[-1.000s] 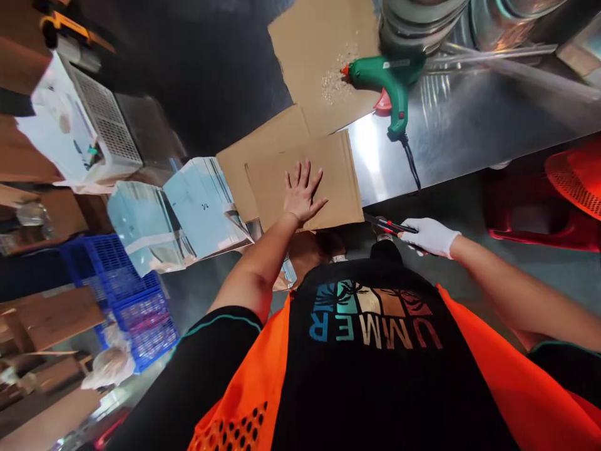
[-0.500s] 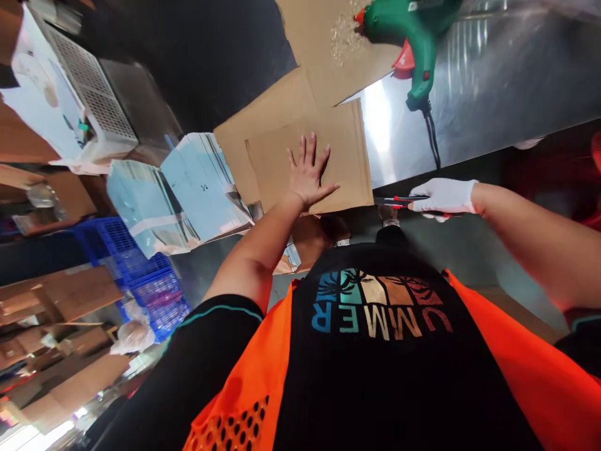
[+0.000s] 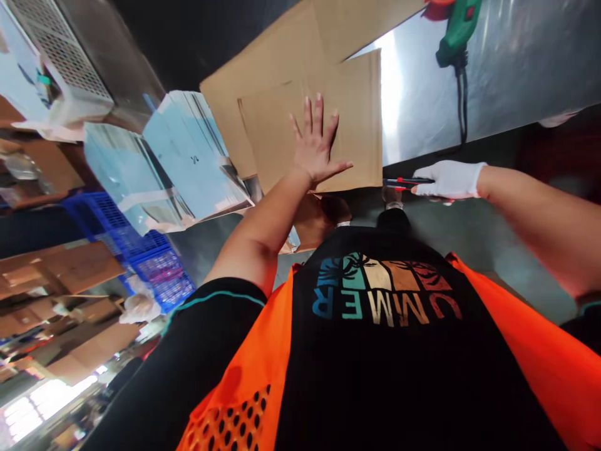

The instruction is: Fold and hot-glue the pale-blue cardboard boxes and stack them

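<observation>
Two hands busy: left hand (image 3: 315,147) flat, fingers spread, pinning cardboard sheet (image 3: 357,106) on steel bench (image 3: 516,69). Gloved right hand (image 3: 449,180) at 3 o'clock clenches utility knife (image 3: 404,183), blade at sheet's near edge; no cut visible yet.

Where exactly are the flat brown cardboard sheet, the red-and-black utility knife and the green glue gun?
Flat brown cardboard sheet (image 3: 277,131): head view, bare surface left of the hand.
Red-and-black utility knife (image 3: 402,182): head view, its handle.
Green glue gun (image 3: 454,34): head view, its grip.
</observation>
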### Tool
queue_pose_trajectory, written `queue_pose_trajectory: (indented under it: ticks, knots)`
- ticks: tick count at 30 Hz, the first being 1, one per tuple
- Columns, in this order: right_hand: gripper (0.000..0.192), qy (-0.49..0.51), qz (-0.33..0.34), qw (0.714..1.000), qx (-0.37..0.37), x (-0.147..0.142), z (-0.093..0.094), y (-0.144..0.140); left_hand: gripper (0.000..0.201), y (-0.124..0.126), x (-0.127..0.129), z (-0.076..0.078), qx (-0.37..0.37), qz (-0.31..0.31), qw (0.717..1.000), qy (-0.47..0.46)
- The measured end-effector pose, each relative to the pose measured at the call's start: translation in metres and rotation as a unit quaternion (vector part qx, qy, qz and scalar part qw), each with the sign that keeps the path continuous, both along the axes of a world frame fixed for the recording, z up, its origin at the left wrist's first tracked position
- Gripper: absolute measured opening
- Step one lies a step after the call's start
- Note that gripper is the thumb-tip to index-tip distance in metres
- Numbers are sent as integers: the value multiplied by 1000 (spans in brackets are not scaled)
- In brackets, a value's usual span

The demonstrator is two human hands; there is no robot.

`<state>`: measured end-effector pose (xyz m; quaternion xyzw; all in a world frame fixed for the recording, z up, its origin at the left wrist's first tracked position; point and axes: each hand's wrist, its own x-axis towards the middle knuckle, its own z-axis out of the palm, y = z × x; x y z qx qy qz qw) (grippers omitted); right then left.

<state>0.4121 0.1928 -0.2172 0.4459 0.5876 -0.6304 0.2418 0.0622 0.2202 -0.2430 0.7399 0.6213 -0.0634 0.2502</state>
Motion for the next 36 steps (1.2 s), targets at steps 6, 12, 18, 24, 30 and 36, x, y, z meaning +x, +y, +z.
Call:
queue_pose_trajectory:
  ticks: [6, 12, 18, 24, 30, 36]
  knots:
    - [18, 4, 26, 999, 47, -27, -7, -2, 144, 1, -1, 3, 12, -19, 1000, 11]
    - [18, -12, -10, 1000, -25, -8, 7, -4, 139, 0, 1, 3, 12, 9, 1000, -26]
    - [17, -7, -4, 1000, 1, -15, -6, -5, 141, -2, 9, 10, 26, -19, 998, 45]
    - [19, 28, -37, 998, -37, -4, -4, -18, 130, -2, 3, 22, 23, -39, 998, 33]
    - [22, 40, -40, 998, -16, -2, -10, -22, 134, -1, 1, 21, -4, -25, 1000, -10]
    - [13, 28, -58, 997, -35, -9, -1, -25, 153, 0, 7, 18, -8, -14, 1000, 22]
